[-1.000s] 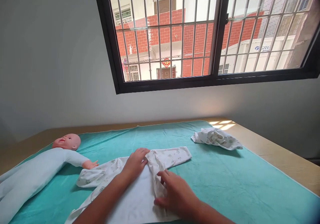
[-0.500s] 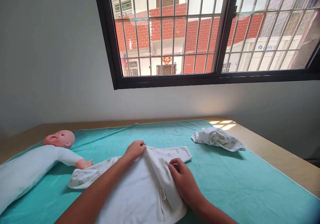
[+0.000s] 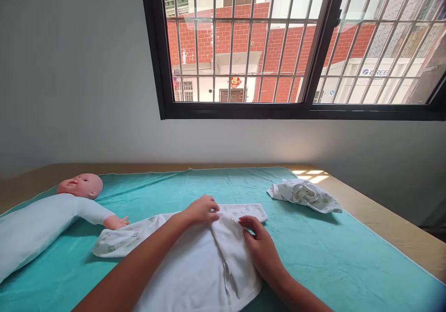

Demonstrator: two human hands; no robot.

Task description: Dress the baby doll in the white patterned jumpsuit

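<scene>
A white baby shirt (image 3: 188,265) with small printed figures on its sleeves lies spread out in front of me, one sleeve reaching left and the other right. My left hand (image 3: 202,209) is closed on the shirt's upper edge near the middle. Just to the right, my right hand (image 3: 258,242) pinches the edge of the front flap, near the right sleeve. A fold runs down the cloth below both hands. The lower hem partly leaves the picture.
A baby doll (image 3: 52,214) in white clothing lies on the left, its hand by the left sleeve. A crumpled printed white garment (image 3: 304,195) lies at the back right. A turquoise cloth (image 3: 331,251) covers much of the wooden table (image 3: 376,209). Behind is a wall with a barred window (image 3: 237,112).
My left hand has moved right along the shirt's upper edge, closer to my right hand. My right hand has shifted slightly up and right. The view has tilted a little.
</scene>
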